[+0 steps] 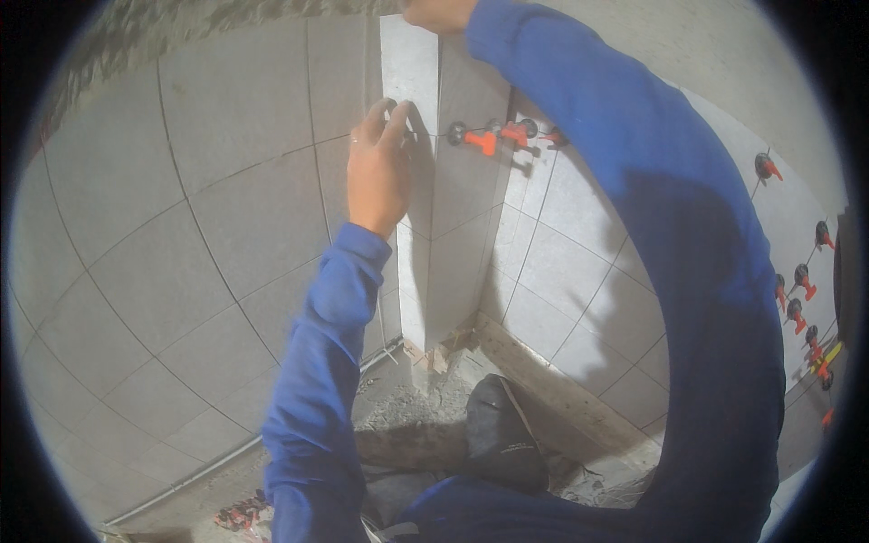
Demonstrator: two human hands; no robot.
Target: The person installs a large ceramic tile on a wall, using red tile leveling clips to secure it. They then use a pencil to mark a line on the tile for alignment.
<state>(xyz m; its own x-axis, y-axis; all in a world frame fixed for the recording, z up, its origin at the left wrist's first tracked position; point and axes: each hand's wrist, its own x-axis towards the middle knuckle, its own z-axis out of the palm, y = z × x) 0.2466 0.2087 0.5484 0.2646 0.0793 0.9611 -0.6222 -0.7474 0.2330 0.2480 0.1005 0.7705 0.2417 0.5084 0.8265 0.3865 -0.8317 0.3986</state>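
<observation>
Narrow tile (407, 68) at top of the jutting wall corner (444, 285): pale grey, flat, upright, brightly lit, hand shadow near its lower end. Left hand (376, 176) by its lower part, fingers loosely bent and apart, nothing gripped; contact unclear. Right hand (442, 14) at its top end, partly cut off, can't tell its grip. Red-handled clips (487, 142) along a joint just right. Red pieces (240, 515) on floor (394, 403), lower left.
</observation>
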